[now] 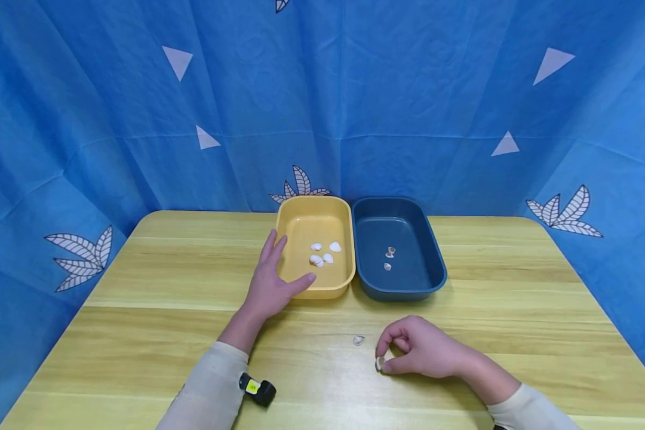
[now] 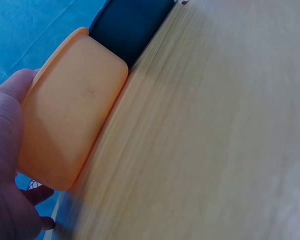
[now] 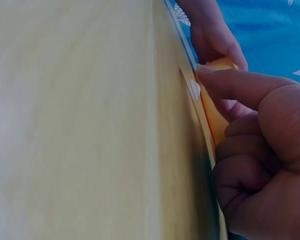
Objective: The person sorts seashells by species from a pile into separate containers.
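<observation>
My right hand (image 1: 421, 349) pinches a small brown-and-white shell (image 1: 380, 363) between thumb and index finger, low over the table. Just left of it, another small pale shell (image 1: 358, 340) lies on the wood. Around the near left corner of the yellow bin (image 1: 315, 293) my left hand (image 1: 273, 283) is spread, its thumb over the front rim and its fingers along the left side. Several white shells (image 1: 316, 260) lie inside that bin. Beside it stands a dark blue bin (image 1: 400, 294), holding a few brownish shells (image 1: 388, 267). In the right wrist view, curled fingers (image 3: 245, 162) fill the right side.
Both bins stand side by side at the back of the wooden table (image 1: 166, 334). A blue patterned curtain (image 1: 408, 107) hangs behind and at both sides. A black strap device (image 1: 258, 389) sits on the left sleeve.
</observation>
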The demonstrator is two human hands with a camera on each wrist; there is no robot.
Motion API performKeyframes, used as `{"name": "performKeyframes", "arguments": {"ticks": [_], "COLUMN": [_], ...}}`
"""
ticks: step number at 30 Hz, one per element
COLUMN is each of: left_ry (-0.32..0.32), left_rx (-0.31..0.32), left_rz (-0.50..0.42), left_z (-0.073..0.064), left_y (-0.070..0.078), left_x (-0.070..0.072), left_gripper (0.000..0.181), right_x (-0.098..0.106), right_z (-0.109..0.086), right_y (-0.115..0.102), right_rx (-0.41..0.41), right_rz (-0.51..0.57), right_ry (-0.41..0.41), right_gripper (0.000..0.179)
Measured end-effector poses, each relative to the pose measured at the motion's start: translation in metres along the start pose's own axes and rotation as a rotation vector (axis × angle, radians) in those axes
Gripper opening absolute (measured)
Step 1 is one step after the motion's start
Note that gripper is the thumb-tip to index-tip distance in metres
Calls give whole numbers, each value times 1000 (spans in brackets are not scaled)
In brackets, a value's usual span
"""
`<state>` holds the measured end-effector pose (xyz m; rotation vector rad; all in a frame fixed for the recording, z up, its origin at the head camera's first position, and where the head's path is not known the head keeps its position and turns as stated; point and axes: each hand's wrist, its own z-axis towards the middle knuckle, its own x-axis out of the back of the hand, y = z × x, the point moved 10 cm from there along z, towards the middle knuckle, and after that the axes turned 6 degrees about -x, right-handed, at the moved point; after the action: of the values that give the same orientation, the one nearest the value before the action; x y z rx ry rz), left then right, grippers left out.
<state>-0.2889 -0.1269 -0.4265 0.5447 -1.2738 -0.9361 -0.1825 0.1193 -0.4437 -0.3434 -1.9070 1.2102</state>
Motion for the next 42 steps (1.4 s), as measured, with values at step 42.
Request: {"name": "performKeyframes", "arguments": {"ticks": [42], "left_ry": [0], "left_rx": [14], "left_rz": [-15], "left_z": [1], "left_y": [-1], "left_x": [0], "left_gripper": [104], "right_x": [116], "right_z": [6], "right_y": [-40], "right_rx": [28], "right_rz": [-78], "right_ry": [288], "right_gripper": [15]}}
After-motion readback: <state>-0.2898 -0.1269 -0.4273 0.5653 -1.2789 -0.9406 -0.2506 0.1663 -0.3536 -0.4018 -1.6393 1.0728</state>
